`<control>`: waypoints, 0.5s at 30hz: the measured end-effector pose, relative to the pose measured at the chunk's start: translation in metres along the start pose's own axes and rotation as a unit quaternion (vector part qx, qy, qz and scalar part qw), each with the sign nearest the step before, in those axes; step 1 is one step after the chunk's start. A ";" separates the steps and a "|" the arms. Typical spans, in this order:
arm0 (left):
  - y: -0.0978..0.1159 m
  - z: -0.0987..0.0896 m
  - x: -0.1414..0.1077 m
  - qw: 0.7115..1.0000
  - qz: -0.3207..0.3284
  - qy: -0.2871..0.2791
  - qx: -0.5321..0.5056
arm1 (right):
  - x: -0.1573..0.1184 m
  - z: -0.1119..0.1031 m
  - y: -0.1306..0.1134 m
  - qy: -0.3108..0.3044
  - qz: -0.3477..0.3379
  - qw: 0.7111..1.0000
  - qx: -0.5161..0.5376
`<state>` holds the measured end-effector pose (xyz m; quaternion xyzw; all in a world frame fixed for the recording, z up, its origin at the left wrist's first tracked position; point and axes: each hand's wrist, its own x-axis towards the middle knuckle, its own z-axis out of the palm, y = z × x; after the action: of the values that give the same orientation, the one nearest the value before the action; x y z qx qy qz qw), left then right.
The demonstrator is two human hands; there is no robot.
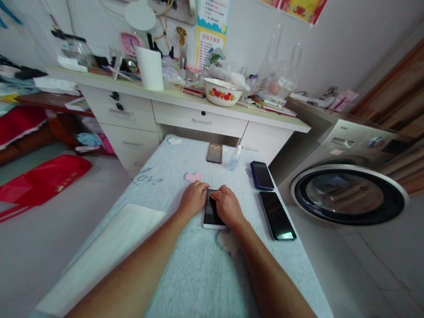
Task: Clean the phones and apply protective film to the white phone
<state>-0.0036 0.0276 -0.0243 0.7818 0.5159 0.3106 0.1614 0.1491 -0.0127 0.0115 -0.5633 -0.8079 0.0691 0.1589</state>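
Strip of white material [109, 254] lies at eight o'clock from the white-framed phone [211, 214], which rests flat on the tablecloth [195, 278]. The left hand [194, 197], at ten o'clock, touches the upper left corner; whether its fingers clamp, I cannot tell. A brown phone case [214, 153] lies at twelve. The right hand [228, 206], at two, bends its fingers over the screen; any pinch I cannot tell. A spray bottle [234, 160] stands at one, a purple-edged phone [263, 176] lies at two, a dark phone [277, 216] at three.
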 end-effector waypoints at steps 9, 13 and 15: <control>0.002 -0.002 0.000 1.000 -0.010 -0.004 0.009 | 0.006 0.001 -0.003 -0.015 -0.015 1.000 -0.009; 0.003 -0.002 0.000 1.000 -0.010 -0.010 0.007 | 0.011 0.002 -0.002 -0.002 -0.016 0.999 -0.032; 0.003 -0.003 0.000 1.000 -0.006 -0.009 0.008 | 0.012 0.002 -0.002 0.002 -0.012 0.999 -0.039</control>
<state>-0.0033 0.0260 -0.0204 0.7824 0.5220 0.2988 0.1617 0.1430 -0.0017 0.0122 -0.5595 -0.8163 0.0349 0.1389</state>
